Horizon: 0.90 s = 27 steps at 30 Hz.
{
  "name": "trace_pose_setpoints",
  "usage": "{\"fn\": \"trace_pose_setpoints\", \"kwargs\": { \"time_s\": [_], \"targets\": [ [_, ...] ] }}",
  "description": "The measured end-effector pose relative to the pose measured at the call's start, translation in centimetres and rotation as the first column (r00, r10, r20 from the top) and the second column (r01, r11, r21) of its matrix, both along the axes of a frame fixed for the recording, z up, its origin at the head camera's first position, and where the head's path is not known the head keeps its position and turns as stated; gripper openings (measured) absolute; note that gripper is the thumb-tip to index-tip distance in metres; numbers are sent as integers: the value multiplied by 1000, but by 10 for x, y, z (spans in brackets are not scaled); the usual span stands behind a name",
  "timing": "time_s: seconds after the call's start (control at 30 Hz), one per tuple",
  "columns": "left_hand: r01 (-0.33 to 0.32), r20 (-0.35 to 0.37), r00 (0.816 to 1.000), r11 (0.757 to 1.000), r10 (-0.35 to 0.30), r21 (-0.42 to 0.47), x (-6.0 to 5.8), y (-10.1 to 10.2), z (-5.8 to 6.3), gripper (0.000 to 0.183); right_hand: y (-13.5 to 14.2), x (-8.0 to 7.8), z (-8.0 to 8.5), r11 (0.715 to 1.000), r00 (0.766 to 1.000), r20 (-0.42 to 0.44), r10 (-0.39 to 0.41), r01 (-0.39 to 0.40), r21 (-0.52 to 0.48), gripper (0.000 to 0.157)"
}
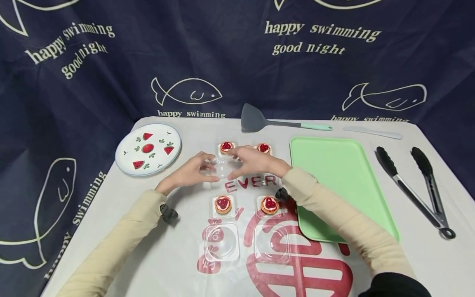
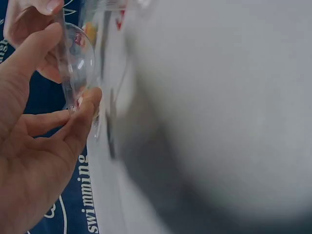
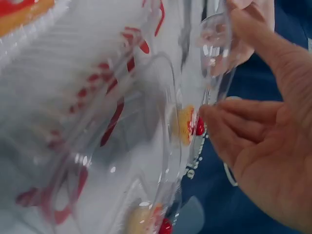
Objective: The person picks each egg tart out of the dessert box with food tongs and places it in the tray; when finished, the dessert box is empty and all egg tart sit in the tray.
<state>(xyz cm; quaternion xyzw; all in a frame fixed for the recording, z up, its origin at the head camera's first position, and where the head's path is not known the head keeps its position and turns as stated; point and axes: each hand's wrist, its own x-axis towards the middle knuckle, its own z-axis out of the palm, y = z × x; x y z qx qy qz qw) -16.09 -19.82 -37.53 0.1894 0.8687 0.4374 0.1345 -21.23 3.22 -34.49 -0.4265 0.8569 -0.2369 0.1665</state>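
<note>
Between both hands a clear plastic lid with a round dome (image 1: 222, 167) stands tilted up, just in front of the far left tart (image 1: 226, 147). My left hand (image 1: 193, 170) pinches its left edge between thumb and fingers. On the opposite edge, the thumb and fingers of my right hand (image 1: 256, 160) grip it; the dome (image 3: 214, 48) shows between the hands in the right wrist view. The far right tart (image 1: 264, 148) sits behind my right hand. Nearer lie a left tart (image 1: 223, 204) and a right tart (image 1: 269, 204) in clear trays, with a left lid (image 1: 222, 242) and a right lid (image 1: 272, 243) in front.
A green tray (image 1: 334, 177) lies right of the tarts, under my right forearm. Black tongs (image 1: 430, 189) rest beyond it. Along the back are a grey spatula (image 1: 254, 119) and a pale knife (image 1: 372, 132). A strawberry-patterned plate (image 1: 163, 138) sits at the left.
</note>
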Motion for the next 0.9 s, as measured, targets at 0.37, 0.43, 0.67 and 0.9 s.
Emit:
{"fn": "trace_pose_setpoints", "kwargs": {
  "time_s": [0.37,0.43,0.67,0.9],
  "targets": [
    [35,-99,994,980,-56,-196,0,9,3,77,-6,9,2,986,998,-18,-68,70,151,68],
    [36,-84,995,981,-53,-193,-1,9,4,78,-7,9,3,984,997,-22,-70,73,165,66],
    [-6,-36,999,986,0,-168,9,7,10,86,0,9,10,978,996,-35,-76,82,194,65],
    [-72,-153,986,996,63,-54,41,40,26,71,40,9,26,989,988,-39,-151,150,-13,46]
  ]
}}
